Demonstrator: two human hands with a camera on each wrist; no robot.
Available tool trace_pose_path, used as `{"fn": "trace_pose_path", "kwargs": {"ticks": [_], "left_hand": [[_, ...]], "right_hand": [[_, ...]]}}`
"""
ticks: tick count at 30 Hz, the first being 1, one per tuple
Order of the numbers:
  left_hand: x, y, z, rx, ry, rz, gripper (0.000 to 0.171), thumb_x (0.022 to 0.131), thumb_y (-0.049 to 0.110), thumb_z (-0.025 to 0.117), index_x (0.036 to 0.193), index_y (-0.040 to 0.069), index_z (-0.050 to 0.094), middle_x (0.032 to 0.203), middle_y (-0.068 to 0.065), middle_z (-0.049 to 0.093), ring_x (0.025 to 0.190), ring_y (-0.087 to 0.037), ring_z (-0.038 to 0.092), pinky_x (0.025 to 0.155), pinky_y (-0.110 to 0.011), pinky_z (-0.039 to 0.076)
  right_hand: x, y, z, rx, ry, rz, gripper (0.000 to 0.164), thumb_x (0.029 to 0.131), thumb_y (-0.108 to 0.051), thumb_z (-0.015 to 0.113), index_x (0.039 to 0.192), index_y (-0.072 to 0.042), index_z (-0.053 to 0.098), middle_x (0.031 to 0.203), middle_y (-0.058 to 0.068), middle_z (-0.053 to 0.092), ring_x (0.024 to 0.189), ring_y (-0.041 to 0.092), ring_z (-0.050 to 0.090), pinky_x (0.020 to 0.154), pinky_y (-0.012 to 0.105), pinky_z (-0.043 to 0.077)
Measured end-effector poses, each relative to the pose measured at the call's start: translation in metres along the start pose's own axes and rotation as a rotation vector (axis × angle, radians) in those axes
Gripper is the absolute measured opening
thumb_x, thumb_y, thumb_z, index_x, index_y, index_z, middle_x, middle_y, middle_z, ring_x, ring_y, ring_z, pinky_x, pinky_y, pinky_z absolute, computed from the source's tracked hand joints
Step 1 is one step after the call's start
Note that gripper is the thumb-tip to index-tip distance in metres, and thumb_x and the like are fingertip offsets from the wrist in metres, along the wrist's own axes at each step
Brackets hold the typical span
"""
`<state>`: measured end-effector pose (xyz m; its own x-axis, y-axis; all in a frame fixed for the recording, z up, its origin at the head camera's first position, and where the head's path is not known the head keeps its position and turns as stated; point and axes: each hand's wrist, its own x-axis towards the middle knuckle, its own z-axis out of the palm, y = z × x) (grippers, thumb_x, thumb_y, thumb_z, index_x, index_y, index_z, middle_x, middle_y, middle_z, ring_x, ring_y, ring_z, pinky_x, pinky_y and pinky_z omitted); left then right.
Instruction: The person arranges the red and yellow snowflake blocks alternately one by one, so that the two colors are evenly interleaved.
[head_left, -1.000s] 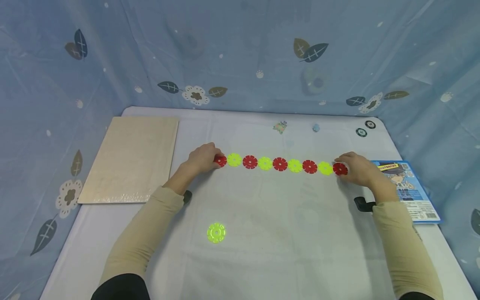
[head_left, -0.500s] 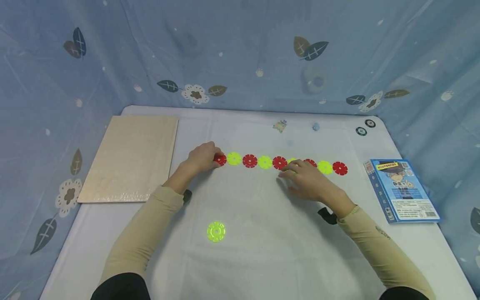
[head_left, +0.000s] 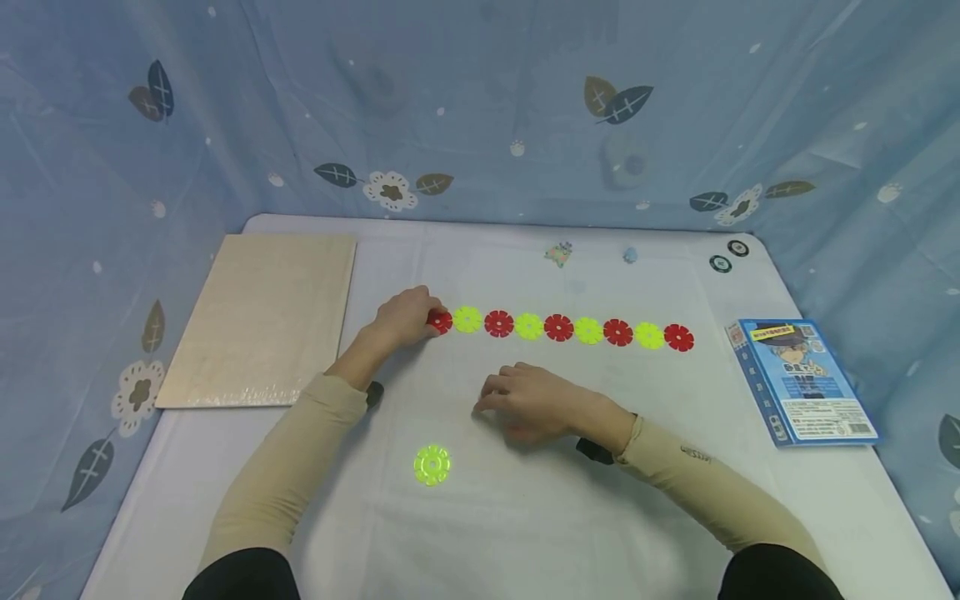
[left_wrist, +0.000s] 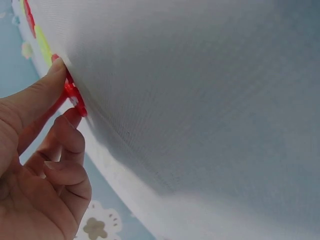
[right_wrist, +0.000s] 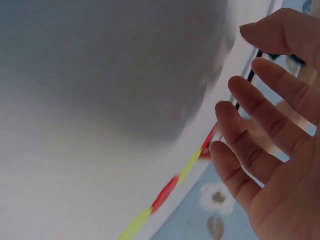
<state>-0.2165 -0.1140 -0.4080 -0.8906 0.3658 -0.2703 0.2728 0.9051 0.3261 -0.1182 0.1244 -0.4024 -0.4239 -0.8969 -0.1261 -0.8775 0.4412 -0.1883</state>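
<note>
A row of snowflake discs (head_left: 558,327), red and yellow-green by turns, runs across the white table in the head view. At its left end, my left hand (head_left: 401,318) pinches the last red snowflake disc (head_left: 442,323). The left wrist view shows the thumb and fingers on the edges of that red disc (left_wrist: 75,96). My right hand (head_left: 540,404) is over the table in front of the row, holding nothing. Its fingers are spread and loosely bent in the right wrist view. A loose yellow-green snowflake disc (head_left: 432,465) lies nearer to me, left of the right hand.
A beige board (head_left: 262,321) lies at the left. On the right is a blue box (head_left: 810,379). Two dark round pieces (head_left: 721,264) and two small stickers or prints (head_left: 558,254) are toward the back. A blue patterned curtain (head_left: 480,108) surrounds the table.
My right hand has left the red disc at the row's right end and moved left and toward me. The left hand stays on the left-end disc. The box is uncovered.
</note>
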Motion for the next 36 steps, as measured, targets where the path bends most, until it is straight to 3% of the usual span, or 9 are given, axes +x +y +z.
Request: {"fn": "trace_pose_path", "kwargs": {"ticks": [6, 12, 17, 23, 36], "left_hand": [[0.000, -0.001, 0.002, -0.004, 0.013, 0.000, 0.042, 0.085, 0.019, 0.074, 0.126, 0.014, 0.065, 0.110, -0.010, 0.059, 0.099, -0.024, 0.056, 0.085, -0.041, 0.050], [-0.001, -0.001, 0.002, -0.005, 0.018, -0.004, 0.042, 0.085, 0.020, 0.074, 0.125, 0.015, 0.065, 0.110, -0.009, 0.059, 0.100, -0.024, 0.056, 0.086, -0.041, 0.050], [-0.002, -0.001, 0.000, -0.003, 0.013, 0.003, 0.042, 0.085, 0.020, 0.073, 0.126, 0.014, 0.065, 0.110, -0.009, 0.058, 0.100, -0.025, 0.056, 0.085, -0.042, 0.050], [-0.002, 0.000, 0.000, -0.006, 0.008, 0.002, 0.042, 0.085, 0.020, 0.073, 0.126, 0.014, 0.065, 0.110, -0.010, 0.058, 0.101, -0.025, 0.057, 0.086, -0.043, 0.050], [-0.002, 0.000, 0.002, -0.011, 0.019, 0.007, 0.042, 0.085, 0.019, 0.073, 0.126, 0.014, 0.065, 0.110, -0.010, 0.059, 0.100, -0.024, 0.056, 0.085, -0.041, 0.050]], "right_hand": [[0.026, -0.023, 0.001, -0.047, -0.033, -0.113, 0.045, 0.081, -0.030, 0.073, 0.124, -0.025, 0.063, 0.118, -0.006, 0.062, 0.099, 0.012, 0.059, 0.088, 0.028, 0.050], [0.053, -0.049, 0.004, -0.104, -0.077, -0.218, 0.051, 0.079, -0.040, 0.071, 0.127, -0.029, 0.060, 0.124, -0.008, 0.058, 0.103, 0.010, 0.057, 0.088, 0.027, 0.049], [0.064, -0.064, 0.009, -0.151, -0.091, -0.276, 0.051, 0.077, -0.045, 0.071, 0.125, -0.032, 0.060, 0.125, -0.009, 0.056, 0.101, 0.010, 0.055, 0.081, 0.024, 0.048], [0.068, -0.068, 0.010, -0.193, -0.117, -0.277, 0.046, 0.078, -0.045, 0.072, 0.121, -0.032, 0.062, 0.124, -0.007, 0.055, 0.094, 0.010, 0.057, 0.076, 0.022, 0.049], [0.070, -0.076, 0.010, -0.119, -0.196, -0.222, 0.047, 0.077, -0.036, 0.077, 0.119, -0.024, 0.059, 0.116, -0.004, 0.055, 0.079, 0.005, 0.053, 0.072, 0.017, 0.048]]}}
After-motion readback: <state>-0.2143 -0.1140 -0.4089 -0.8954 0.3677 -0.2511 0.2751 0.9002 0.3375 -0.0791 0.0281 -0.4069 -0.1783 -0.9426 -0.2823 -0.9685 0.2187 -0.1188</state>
